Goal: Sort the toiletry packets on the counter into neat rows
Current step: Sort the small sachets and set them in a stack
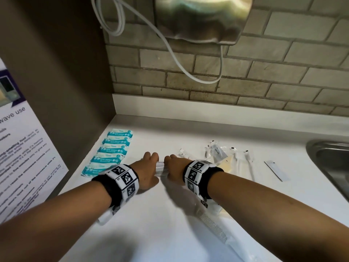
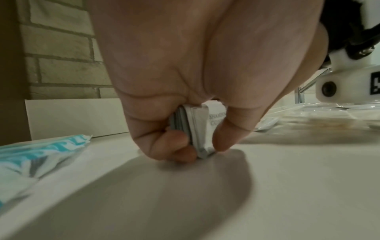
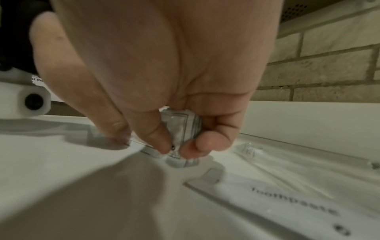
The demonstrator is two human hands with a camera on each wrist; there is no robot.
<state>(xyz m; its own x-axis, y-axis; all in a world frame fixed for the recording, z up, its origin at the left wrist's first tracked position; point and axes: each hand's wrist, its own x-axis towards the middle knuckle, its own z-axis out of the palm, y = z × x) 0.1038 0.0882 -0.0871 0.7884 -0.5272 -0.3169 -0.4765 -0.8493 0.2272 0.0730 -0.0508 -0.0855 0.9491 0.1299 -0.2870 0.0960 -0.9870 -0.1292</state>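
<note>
A small stack of white shampoo sachets [image 1: 161,169] stands on edge on the white counter [image 1: 170,214], held from both ends. My left hand [image 1: 149,167] pinches the stack's left end [image 2: 197,129] between thumb and curled fingers. My right hand [image 1: 174,168] pinches the other end [image 3: 180,131] the same way. Several teal mini-wipe packets [image 1: 111,150] lie in a neat column at the far left, also seen at the left wrist view's edge as the wipe packets [image 2: 30,157].
Clear-wrapped toothbrushes and a toothpaste sachet [image 1: 219,153] lie loosely right of my hands; the toothpaste sachet [image 3: 287,203] is close by. A comb [image 1: 213,225] sits under my right forearm. A steel sink [image 1: 332,163] is at the right edge, a brick wall behind, a cabinet side at left.
</note>
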